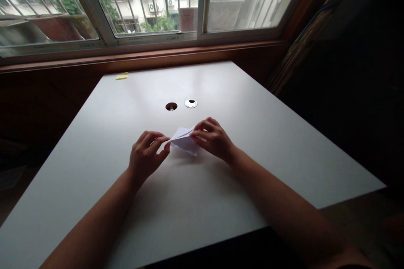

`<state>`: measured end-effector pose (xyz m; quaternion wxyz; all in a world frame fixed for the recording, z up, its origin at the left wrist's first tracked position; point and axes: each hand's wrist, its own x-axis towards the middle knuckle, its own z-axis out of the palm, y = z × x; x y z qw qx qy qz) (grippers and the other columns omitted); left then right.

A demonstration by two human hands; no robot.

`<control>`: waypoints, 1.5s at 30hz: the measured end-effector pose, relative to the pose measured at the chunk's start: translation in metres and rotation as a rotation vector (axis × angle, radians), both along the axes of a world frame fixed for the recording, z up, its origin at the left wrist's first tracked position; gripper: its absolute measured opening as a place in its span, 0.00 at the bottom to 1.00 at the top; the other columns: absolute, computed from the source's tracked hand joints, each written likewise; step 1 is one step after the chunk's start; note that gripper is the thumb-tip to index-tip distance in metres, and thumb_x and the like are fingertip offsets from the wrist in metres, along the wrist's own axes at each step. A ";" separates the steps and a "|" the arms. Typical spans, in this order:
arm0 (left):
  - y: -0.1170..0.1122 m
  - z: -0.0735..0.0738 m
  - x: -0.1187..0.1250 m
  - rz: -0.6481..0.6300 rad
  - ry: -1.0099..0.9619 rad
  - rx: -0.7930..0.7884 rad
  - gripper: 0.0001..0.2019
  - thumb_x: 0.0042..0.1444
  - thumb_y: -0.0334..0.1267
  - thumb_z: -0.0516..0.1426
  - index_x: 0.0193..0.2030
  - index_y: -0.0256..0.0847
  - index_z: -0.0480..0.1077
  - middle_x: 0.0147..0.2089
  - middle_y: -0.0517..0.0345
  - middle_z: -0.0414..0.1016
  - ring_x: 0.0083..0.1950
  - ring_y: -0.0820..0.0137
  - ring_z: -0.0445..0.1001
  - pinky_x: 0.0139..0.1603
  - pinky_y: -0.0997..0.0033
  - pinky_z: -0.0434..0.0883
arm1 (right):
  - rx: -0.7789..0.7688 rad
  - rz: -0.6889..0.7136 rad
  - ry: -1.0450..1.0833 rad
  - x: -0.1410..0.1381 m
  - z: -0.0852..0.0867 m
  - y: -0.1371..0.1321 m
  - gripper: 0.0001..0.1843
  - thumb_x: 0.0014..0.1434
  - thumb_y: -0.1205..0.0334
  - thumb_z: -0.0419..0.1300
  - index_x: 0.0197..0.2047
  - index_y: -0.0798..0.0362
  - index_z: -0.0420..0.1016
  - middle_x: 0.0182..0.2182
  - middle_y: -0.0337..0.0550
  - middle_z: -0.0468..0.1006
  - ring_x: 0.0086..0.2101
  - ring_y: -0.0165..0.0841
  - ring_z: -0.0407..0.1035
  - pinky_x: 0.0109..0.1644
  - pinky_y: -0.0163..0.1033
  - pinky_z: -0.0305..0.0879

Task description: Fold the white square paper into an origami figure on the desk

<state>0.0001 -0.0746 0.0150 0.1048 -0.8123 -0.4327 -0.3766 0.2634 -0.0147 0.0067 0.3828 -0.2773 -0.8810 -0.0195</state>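
Between my hands is a small folded sheet of white paper (187,144), tilted and raised a little above the tabletop, with a shadow under it. My left hand (147,151) pinches its left corner between thumb and fingertips. On the other side, my right hand (213,136) grips the upper right part, fingers closed on the edge. A narrow gap shows between the paper's layers along the top. My right fingers hide the paper's right corner.
The paper is over a white table (246,185). Beyond it are a round cable hole (171,106) and a loose round cover (191,104). A yellow sticky note (121,76) lies at the far left edge. A barred window (158,4) stands behind the table.
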 end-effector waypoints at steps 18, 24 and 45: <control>-0.001 0.002 0.006 -0.069 0.114 -0.018 0.04 0.58 0.32 0.60 0.39 0.45 0.75 0.37 0.58 0.79 0.42 0.64 0.72 0.43 0.63 0.72 | 0.022 0.048 0.006 0.000 0.005 0.000 0.04 0.62 0.64 0.62 0.39 0.47 0.79 0.38 0.43 0.77 0.40 0.36 0.65 0.46 0.45 0.65; 0.000 0.001 0.003 -0.072 0.089 0.017 0.05 0.57 0.31 0.62 0.39 0.44 0.74 0.37 0.59 0.79 0.41 0.66 0.71 0.42 0.65 0.72 | 0.040 0.051 0.017 0.006 0.007 0.003 0.04 0.61 0.64 0.63 0.39 0.48 0.79 0.39 0.43 0.77 0.40 0.36 0.65 0.47 0.45 0.66; 0.008 -0.004 -0.001 -0.087 0.095 0.055 0.11 0.56 0.31 0.64 0.46 0.46 0.75 0.42 0.58 0.80 0.48 0.63 0.73 0.50 0.58 0.72 | 0.083 0.070 -0.021 -0.002 0.009 -0.003 0.03 0.62 0.60 0.65 0.40 0.47 0.79 0.38 0.40 0.80 0.41 0.36 0.65 0.45 0.44 0.61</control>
